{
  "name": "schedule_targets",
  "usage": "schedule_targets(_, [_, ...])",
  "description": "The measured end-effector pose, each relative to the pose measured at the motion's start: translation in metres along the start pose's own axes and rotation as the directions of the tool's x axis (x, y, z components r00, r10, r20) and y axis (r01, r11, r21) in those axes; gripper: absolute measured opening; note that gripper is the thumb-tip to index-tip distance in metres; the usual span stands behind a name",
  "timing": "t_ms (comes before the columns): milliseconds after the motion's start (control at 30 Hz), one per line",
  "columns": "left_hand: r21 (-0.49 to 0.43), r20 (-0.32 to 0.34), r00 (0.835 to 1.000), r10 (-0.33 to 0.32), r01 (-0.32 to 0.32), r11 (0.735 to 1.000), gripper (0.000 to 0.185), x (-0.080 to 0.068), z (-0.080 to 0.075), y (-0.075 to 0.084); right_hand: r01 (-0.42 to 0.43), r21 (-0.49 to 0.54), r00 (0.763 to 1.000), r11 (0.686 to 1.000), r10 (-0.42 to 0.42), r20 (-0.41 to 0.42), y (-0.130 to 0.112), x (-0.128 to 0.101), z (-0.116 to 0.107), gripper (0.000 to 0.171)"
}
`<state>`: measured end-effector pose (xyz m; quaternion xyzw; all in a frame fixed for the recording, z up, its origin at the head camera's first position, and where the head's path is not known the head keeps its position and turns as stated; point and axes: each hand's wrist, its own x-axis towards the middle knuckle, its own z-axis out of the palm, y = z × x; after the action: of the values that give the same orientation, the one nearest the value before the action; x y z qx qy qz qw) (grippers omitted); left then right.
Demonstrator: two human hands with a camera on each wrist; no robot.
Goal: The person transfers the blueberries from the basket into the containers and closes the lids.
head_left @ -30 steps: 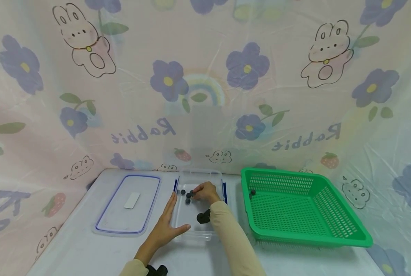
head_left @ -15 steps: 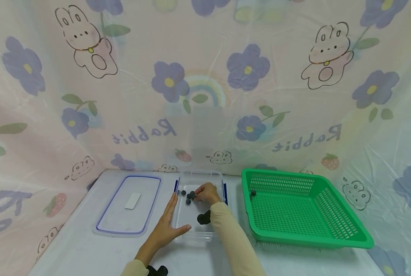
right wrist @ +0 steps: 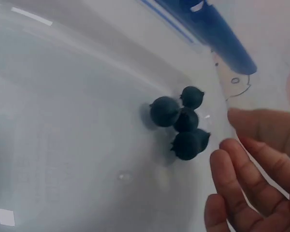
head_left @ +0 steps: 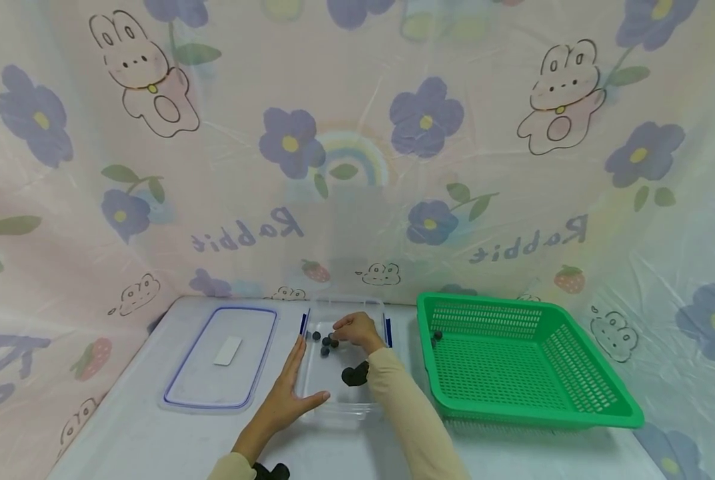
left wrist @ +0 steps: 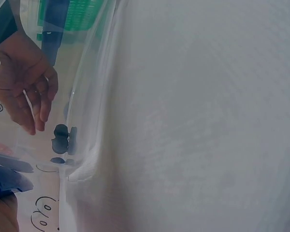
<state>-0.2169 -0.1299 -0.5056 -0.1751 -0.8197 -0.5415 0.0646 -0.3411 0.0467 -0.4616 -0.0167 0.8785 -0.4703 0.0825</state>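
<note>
Several dark blueberries [head_left: 325,343] lie clustered in a clear plastic box [head_left: 327,397] with blue side clips. Just over them, my right hand [head_left: 360,331] has its fingers loosely bent. In the right wrist view, nothing shows between the fingers of the right hand [right wrist: 261,179], and the blueberries [right wrist: 165,111] sit apart from its fingertips. My left hand [head_left: 285,395] spreads along the box's left side, thumb at the near left corner; in the left wrist view only a finger of the left hand [left wrist: 5,212] shows, by a blue clip [left wrist: 5,181].
A green mesh basket [head_left: 531,413] stands right of the box, with dark berries [head_left: 438,335] at its far left corner. On the left lies a clear lid [head_left: 195,387] with a blue seal and a white rectangular piece [head_left: 228,351] on it. A printed curtain [head_left: 357,167] hangs behind.
My right fingers were down at the blueberries; now they are lifted slightly and apart from them, with another blueberry left in the cluster. The left hand stays in place.
</note>
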Motion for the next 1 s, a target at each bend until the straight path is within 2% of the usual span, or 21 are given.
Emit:
schedule_targets(133, [-0.003, 0.0, 1.0, -0.01, 0.01, 1.0, 0.107, -0.001, 0.0, 0.0, 0.061, -0.035, 0.996, 0.997, -0.059, 0.068, -0.005, 0.001, -0.004, 0.016])
schedule_targets(267, [0.0, -0.001, 1.0, -0.014, 0.014, 1.0, 0.107, 0.0, 0.0, -0.001, 0.165, -0.085, 0.98, 0.983, -0.153, 0.128, -0.014, -0.002, -0.009, 0.015])
schedule_targets(533, [0.008, 0.002, 1.0, -0.01, 0.01, 1.0, 0.105, 0.0, 0.0, -0.001, 0.366, -0.18, 0.926, 0.913, -0.339, 0.167, -0.025, -0.009, -0.019, 0.015])
schedule_targets(700, [0.004, 0.003, 1.0, -0.014, 0.014, 1.0, 0.106, 0.001, -0.001, 0.0, 0.416, -0.214, 0.907, 0.884, -0.387, 0.165, -0.03, -0.013, -0.023, 0.015])
schedule_targets(1000, [-0.006, 0.001, 1.0, -0.026, 0.026, 1.0, 0.105, 0.0, 0.0, 0.0, 0.484, -0.29, 0.874, 0.826, -0.437, 0.213, -0.039, -0.028, -0.04, 0.024])
